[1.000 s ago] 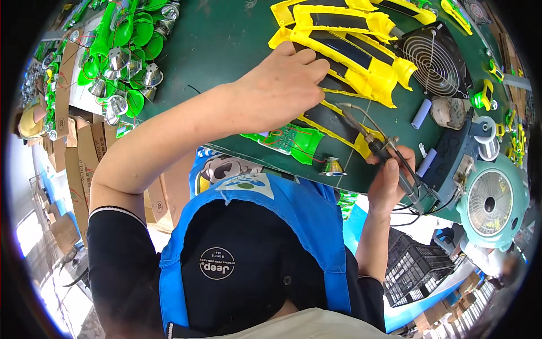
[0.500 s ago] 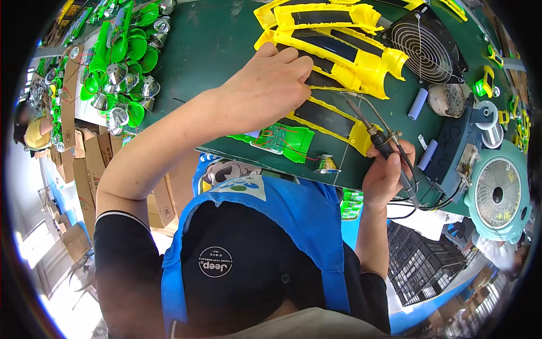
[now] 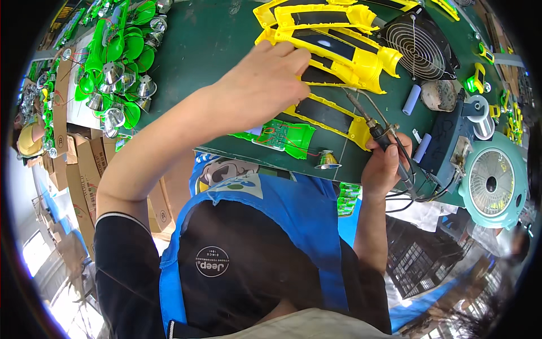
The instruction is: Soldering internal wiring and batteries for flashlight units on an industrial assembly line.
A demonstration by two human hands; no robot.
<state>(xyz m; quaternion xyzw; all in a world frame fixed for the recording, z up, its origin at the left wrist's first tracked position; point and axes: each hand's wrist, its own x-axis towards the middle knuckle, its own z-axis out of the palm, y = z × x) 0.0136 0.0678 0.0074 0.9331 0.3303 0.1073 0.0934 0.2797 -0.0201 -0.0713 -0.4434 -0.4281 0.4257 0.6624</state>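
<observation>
My left hand [image 3: 262, 82] is closed, knuckles up, against the stacked yellow plastic half-shells [image 3: 339, 56] with dark panels. Its fingertips are hidden, so what they pinch cannot be seen. Another yellow half-shell [image 3: 360, 131] lies just below, its left end beneath that hand. In my right hand [image 3: 387, 164] is a soldering iron [image 3: 379, 134], its tip pointing up and left over the shells, with a thin metal rod beside it. Nearer me lie a green housing with a circuit board [image 3: 279, 135] and red wires, and a small reflector cup [image 3: 327, 159] beside it.
Green housings with reflector cups [image 3: 113, 73] crowd the left of the table. At right stand a black fan with a wire guard [image 3: 418, 48], a solder spool [image 3: 483, 121] on a blue soldering station [image 3: 451, 141], purple-blue cylindrical cells [image 3: 412, 100] and a teal fan [image 3: 491, 183].
The whole view has shifted slightly. My left hand has turned a little over the yellow shells; the soldering iron stays in my right hand with its tip near the same spot.
</observation>
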